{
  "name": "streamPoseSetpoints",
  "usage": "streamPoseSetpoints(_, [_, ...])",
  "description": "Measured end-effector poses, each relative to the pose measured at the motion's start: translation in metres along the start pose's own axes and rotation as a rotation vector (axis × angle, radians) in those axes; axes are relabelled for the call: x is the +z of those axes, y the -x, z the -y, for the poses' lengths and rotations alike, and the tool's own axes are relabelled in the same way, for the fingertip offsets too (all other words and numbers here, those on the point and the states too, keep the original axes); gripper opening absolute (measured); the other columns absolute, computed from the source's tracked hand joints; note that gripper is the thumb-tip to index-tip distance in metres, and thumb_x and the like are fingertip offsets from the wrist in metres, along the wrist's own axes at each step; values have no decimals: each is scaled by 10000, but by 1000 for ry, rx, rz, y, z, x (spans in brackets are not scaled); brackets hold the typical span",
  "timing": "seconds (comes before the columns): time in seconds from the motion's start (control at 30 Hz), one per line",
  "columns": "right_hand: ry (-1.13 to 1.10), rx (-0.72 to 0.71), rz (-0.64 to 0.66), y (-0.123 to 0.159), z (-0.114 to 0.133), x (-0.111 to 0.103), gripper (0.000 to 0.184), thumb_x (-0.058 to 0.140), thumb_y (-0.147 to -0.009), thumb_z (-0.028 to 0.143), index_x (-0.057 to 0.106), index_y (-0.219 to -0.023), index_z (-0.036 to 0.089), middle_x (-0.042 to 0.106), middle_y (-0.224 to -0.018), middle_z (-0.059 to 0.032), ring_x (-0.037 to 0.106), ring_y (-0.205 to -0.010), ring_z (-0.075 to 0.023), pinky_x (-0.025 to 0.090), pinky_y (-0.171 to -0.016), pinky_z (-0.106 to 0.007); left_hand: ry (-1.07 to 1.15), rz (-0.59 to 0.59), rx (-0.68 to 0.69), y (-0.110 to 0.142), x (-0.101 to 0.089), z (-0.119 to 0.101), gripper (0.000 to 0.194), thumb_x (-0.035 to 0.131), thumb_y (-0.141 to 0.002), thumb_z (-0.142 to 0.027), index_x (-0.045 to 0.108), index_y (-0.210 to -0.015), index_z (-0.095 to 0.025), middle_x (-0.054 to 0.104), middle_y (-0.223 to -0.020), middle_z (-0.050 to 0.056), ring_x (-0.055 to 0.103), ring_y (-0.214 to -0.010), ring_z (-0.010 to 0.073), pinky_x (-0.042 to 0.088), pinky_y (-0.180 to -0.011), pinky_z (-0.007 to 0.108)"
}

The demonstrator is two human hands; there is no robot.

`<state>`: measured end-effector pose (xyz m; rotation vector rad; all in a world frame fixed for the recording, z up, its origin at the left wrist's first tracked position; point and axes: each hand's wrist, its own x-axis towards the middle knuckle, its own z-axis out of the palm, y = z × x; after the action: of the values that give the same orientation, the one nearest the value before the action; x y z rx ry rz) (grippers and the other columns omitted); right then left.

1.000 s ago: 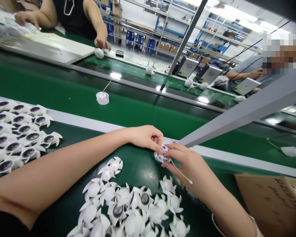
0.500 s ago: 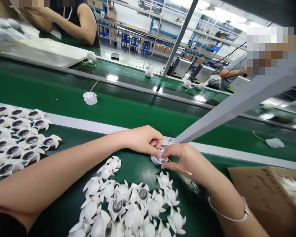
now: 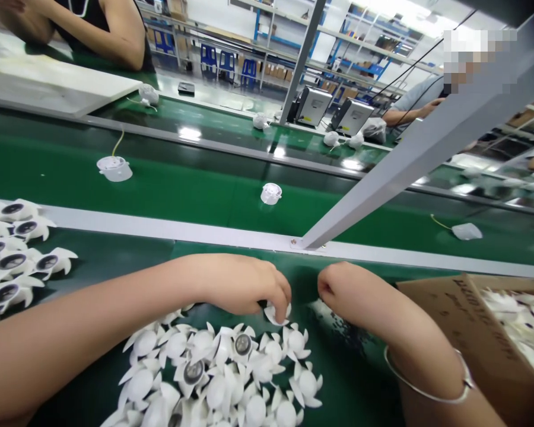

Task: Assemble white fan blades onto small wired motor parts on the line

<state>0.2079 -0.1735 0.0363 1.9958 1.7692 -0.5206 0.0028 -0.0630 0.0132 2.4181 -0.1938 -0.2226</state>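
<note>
Where our left hand (image 3: 249, 287) bends over a white fan wheel (image 3: 271, 313), we cannot tell whether its fingers grip; our right hand (image 3: 349, 290) curls closed, nothing showing; heaped wheels (image 3: 216, 388) lie near, probably for easy reach; a round housing (image 3: 271, 194) sits farther, on the green belt (image 3: 196, 184).

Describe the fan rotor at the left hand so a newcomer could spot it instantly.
On the green tabletop, white fan rotors lie piled at bottom centre. At their far edge, this rotor alone lies under the fingers of the left hand.
</note>
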Motion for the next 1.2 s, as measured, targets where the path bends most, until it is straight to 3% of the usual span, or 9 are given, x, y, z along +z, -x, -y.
streamPoseSetpoints(0.2, [126, 62, 3, 0, 21, -4, 216, 519, -826, 63, 697, -749, 158, 693, -804, -84, 634, -721, -191, 325, -558, -287, -85, -66, -158, 4, -6, 2, 283, 585, -892, -150, 650, -1131, -287, 638, -1195, 2, 614, -1019, 172, 442, -804, 248])
streamPoseSetpoints(0.43, [186, 182, -87, 9, 55, 1, 349, 503, -749, -127, 734, -795, 131, 725, -850, -154, 715, -799, -262, 416, -547, -268, 101, -171, -358, 11, -21, 9, 246, 484, -976, -329, 634, -1165, -279, 686, -1118, -8, 622, -968, 159, 417, -760, 235])
streamPoseSetpoints(0.63, [174, 164, -165, 3, 46, 9, 249, 541, -762, -62, 700, -751, 129, 710, -825, -143, 692, -778, -245, 373, -538, -264, 173, -263, -412, 10, -19, 28, 337, 387, -1008, -413, 667, -1083, -242, 705, -960, 0, 622, -851, 145, 407, -723, 231])
streamPoseSetpoints(0.73, [102, 77, -197, -3, 29, 5, 191, 549, -762, 14, 624, -663, 158, 667, -743, -90, 618, -675, -195, 304, -526, -271, 123, -311, -439, 10, -18, 32, 405, 449, -962, -544, 660, -1132, -243, 690, -1025, 18, 615, -882, 161, 402, -719, 237])
streamPoseSetpoints(0.8, [-32, -55, -235, -7, 19, 0, 176, 538, -771, 64, 554, -639, 179, 608, -671, -31, 530, -606, -150, 285, -523, -268, 71, -306, -416, 10, -17, 33, 520, 609, -849, -607, 626, -1227, -250, 666, -1107, 31, 611, -933, 177, 403, -729, 237])
streamPoseSetpoints(0.87, [-230, -189, -285, -12, 15, -4, 147, 512, -802, 101, 531, -690, 194, 562, -646, 17, 470, -583, -123, 303, -528, -252, 12, -282, -370, 9, -15, 32, 596, 749, -743, -557, 622, -1247, -264, 654, -1133, 27, 606, -977, 186, 401, -745, 235])
streamPoseSetpoints(0.97, [-450, -359, -339, -20, 20, -1, 120, 481, -863, 137, 542, -782, 201, 554, -688, 37, 470, -616, -113, 347, -562, -234, -48, -286, -326, 7, -11, 30, 372, 754, -767, -453, 689, -1084, -267, 675, -1030, 0, 607, -953, 180, 388, -729, 240])
streamPoseSetpoints(1.07, [-399, -454, -407, -26, 31, 10, 111, 514, -855, 114, 542, -774, 184, 551, -729, 18, 483, -662, -121, 356, -601, -246, -53, -302, -315, 4, -8, 29, 210, 708, -802, -410, 690, -929, -244, 671, -877, -22, 601, -830, 160, 365, -664, 252])
streamPoseSetpoints(1.2, [-111, -378, -505, -27, 41, 19, 91, 536, -868, 110, 608, -835, 156, 594, -808, -31, 542, -716, -163, 360, -631, -287, -46, -324, -318, 2, -7, 28, 196, 706, -780, -405, 667, -851, -227, 653, -795, -32, 582, -736, 144, 343, -622, 262])
